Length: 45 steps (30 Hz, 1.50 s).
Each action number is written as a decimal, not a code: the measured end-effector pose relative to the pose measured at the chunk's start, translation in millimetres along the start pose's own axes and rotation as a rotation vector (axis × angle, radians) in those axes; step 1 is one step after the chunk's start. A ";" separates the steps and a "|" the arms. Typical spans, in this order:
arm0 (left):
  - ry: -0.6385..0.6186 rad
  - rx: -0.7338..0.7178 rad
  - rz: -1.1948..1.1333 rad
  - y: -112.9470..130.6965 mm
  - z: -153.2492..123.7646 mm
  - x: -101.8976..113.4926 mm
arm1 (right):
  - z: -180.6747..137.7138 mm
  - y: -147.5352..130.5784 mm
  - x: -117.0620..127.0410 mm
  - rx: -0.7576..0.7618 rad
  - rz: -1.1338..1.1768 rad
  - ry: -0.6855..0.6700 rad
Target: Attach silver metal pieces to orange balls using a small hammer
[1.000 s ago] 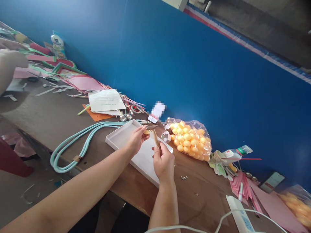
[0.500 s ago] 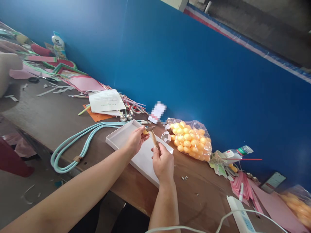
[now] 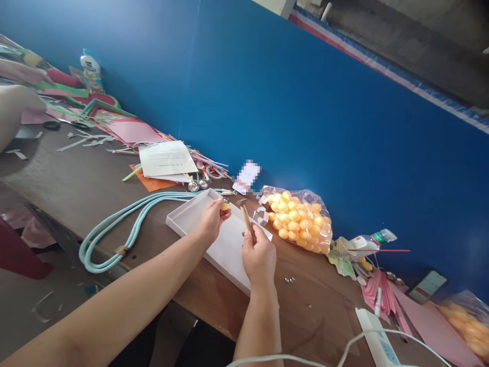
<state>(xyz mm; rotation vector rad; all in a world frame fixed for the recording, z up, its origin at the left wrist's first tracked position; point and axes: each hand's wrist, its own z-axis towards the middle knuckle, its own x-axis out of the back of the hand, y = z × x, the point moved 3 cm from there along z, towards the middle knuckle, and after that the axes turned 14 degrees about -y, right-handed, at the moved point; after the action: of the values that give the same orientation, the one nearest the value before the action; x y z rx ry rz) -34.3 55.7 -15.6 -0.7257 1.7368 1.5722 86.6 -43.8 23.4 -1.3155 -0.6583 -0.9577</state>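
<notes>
My left hand (image 3: 212,220) pinches a small yellow ball with a shiny dark metal piece on top (image 3: 225,204), above the shallow white box lid (image 3: 229,255). In my right hand (image 3: 259,255) is a small hammer (image 3: 247,220), gripped by its wooden handle. Its dark head points up and left, a little apart from the ball. Looped light-blue cords (image 3: 135,214) with metal clips lie left of the lid. Just beyond the lid is a clear bag of yellow-orange balls (image 3: 298,221). Several tiny metal beads (image 3: 289,280) rest on the table to the right.
Papers and coloured strips (image 3: 168,158) lie against the blue wall (image 3: 267,102). A co-worker's arm (image 3: 17,107) reaches in at far left. A bottle (image 3: 370,242), a phone (image 3: 427,286), pink sheets (image 3: 431,321) and a white power strip (image 3: 376,339) with a cable stand at right.
The hammer head has drawn back right, away from the yellow ball, which my left hand has shifted slightly left. At far left the co-worker's arm has moved right.
</notes>
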 end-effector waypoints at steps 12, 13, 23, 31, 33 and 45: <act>0.115 -0.158 0.088 7.4 -0.6 8.0 | 3.7 16.7 -12.7 -0.150 -0.307 -0.229; 0.084 -0.144 0.070 7.2 -1.3 5.8 | 4.0 16.9 -13.3 -0.148 -0.295 -0.234; -0.437 0.342 0.068 -8.6 -17.6 -18.7 | 8.8 9.0 -3.6 0.095 0.246 0.204; -0.546 0.342 0.148 -8.8 -20.4 -21.0 | 7.8 4.4 -1.6 0.151 0.257 0.223; -0.571 0.345 0.150 -8.5 -21.4 -22.1 | 7.5 5.0 -1.1 0.153 0.253 0.231; -0.620 0.362 0.163 -8.3 -21.8 -22.6 | 8.5 6.3 -0.9 0.170 0.259 0.199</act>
<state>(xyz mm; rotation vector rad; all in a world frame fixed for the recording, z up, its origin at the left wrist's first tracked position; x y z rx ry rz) -16.4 32.2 -2.0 0.0865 1.5558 1.3349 92.6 -35.5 20.9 -1.1071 -0.3950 -0.7902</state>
